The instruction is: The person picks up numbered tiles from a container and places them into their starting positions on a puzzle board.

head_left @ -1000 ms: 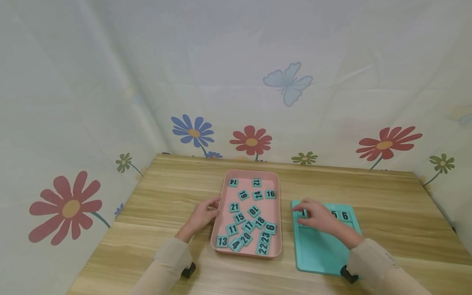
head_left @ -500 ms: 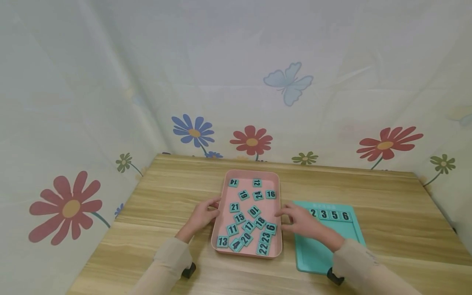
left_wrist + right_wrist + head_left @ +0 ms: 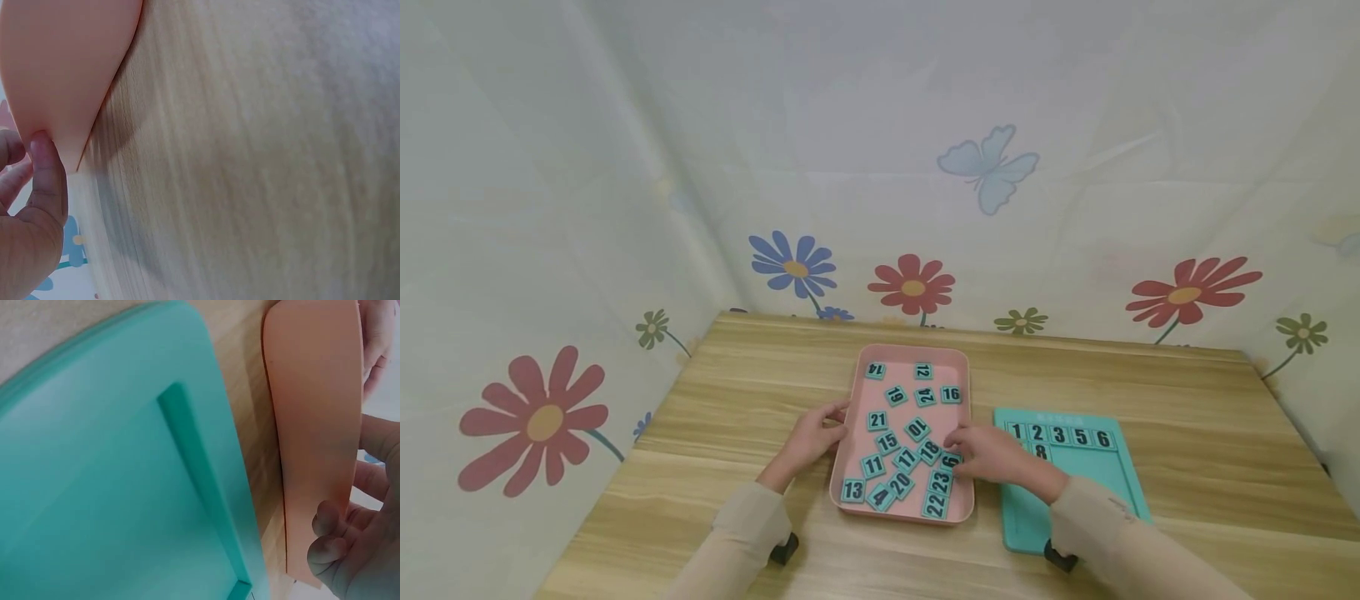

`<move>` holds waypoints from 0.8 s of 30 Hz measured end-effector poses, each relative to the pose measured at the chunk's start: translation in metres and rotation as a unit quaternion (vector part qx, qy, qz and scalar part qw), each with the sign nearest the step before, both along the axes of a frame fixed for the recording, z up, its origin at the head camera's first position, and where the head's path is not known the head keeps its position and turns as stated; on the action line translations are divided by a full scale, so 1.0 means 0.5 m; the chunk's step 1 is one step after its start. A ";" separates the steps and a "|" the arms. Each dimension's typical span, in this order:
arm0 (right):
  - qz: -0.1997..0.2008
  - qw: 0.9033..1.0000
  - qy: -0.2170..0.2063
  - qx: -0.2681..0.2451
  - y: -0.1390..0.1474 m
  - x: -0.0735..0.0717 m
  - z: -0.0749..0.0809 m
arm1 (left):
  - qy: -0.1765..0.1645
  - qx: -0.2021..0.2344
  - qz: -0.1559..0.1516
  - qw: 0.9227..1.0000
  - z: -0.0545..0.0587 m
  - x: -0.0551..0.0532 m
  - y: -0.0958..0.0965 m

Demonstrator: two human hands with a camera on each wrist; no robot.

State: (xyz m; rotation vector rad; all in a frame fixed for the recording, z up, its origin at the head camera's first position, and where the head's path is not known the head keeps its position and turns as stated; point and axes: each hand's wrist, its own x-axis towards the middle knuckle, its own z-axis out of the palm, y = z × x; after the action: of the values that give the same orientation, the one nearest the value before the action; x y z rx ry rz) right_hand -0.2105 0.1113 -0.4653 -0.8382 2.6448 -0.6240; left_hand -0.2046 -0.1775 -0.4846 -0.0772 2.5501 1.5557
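Note:
In the head view, a pink tray (image 3: 913, 515) holds loose teal number tiles. My left hand (image 3: 808, 437) holds its left side, the thumb (image 3: 45, 165) on the outer wall and the fingers at the rim. My right hand (image 3: 996, 457) reaches over the right rim, its fingertips right at the 6 tile (image 3: 951, 461), which they partly cover. In the right wrist view, some fingers go over the rim; the others bend outside the wall. To the right lies a teal board (image 3: 1026, 517) with 1, 2, 3, 5 and 6 in its top row; an 8 tile (image 3: 1042, 452) sits below, partly hidden.
Below the 6 tile in the tray lie a 23 tile (image 3: 940, 482) and a 22 tile (image 3: 935, 505). The tray and board stand apart on a wooden table (image 3: 760, 375). A curtain printed with flowers (image 3: 910, 287) hangs behind the table.
My right hand has left the board's upper left corner and moved left into the tray, uncovering the 1 and 8 tiles. My left hand has stayed at the tray's side.

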 end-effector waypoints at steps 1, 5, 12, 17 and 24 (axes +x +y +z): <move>-0.001 1.000 -0.003 0.005 -0.002 -0.001 -0.002 | 0.000 0.000 0.000 1.000 0.000 0.000 0.000; -0.007 1.000 -0.009 0.015 -0.009 0.000 -0.007 | 0.000 -0.001 -0.001 1.000 0.000 0.000 0.001; -0.029 0.999 -0.030 0.013 -0.017 0.000 -0.008 | -0.003 -0.001 -0.001 1.000 0.000 -0.004 0.002; -0.042 0.998 -0.038 0.010 -0.021 -0.004 -0.012 | -0.001 -0.002 -0.001 1.000 -0.002 -0.006 0.001; -0.042 0.999 -0.012 0.004 -0.025 -0.003 -0.020 | 0.001 -0.004 -0.004 1.000 -0.003 -0.004 0.000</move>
State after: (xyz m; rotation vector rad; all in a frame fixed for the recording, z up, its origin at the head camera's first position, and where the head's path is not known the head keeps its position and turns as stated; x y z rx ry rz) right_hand -0.2121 0.0990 -0.4754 -0.7167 2.6691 -0.6404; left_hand -0.2066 -0.1776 -0.4861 -0.0678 2.5541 1.5445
